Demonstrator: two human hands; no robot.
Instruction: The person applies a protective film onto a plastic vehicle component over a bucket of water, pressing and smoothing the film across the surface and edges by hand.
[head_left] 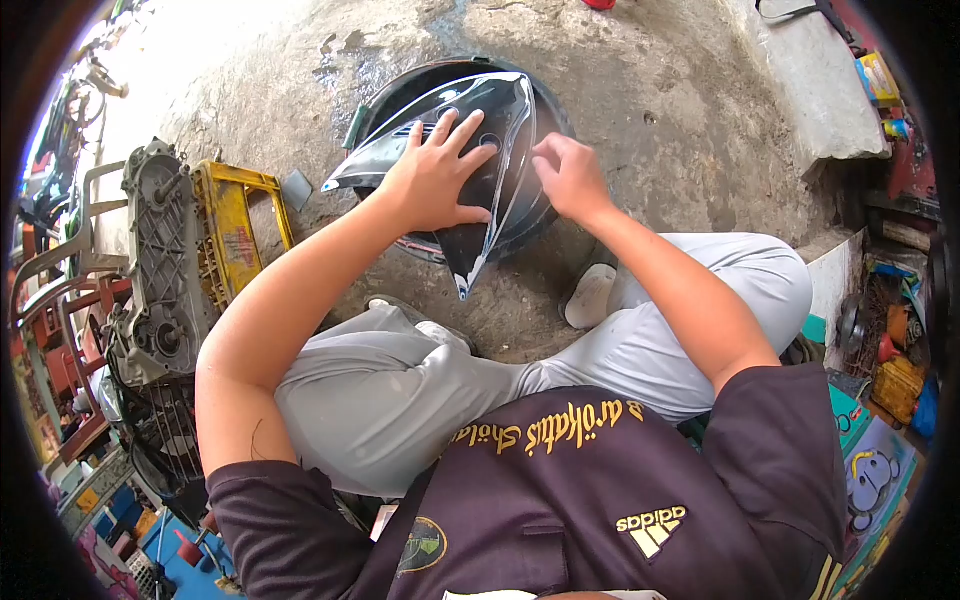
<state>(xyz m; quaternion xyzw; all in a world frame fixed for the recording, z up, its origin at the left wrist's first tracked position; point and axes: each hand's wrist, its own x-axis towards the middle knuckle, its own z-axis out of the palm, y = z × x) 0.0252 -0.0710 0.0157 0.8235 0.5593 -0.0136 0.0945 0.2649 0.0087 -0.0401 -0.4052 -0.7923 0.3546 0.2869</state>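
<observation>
A glossy black, roughly triangular plastic panel [465,190], like a piece of motorcycle bodywork, lies across a round dark basin [548,215]. It has pale worn edges and a round hole near its middle. My left hand [435,172] presses flat on top of it with the fingers spread. At the panel's right edge, my right hand [575,178] is curled with the fingertips together, slightly blurred. Whatever is between those fingers, if anything, is hidden.
To the left stand a yellow plastic crate [243,215] and a grey metal engine casing [165,265]. A concrete block [805,85] lies at upper right. Tools and assorted parts crowd both sides. My bent legs [400,390] frame the wet concrete floor [650,150].
</observation>
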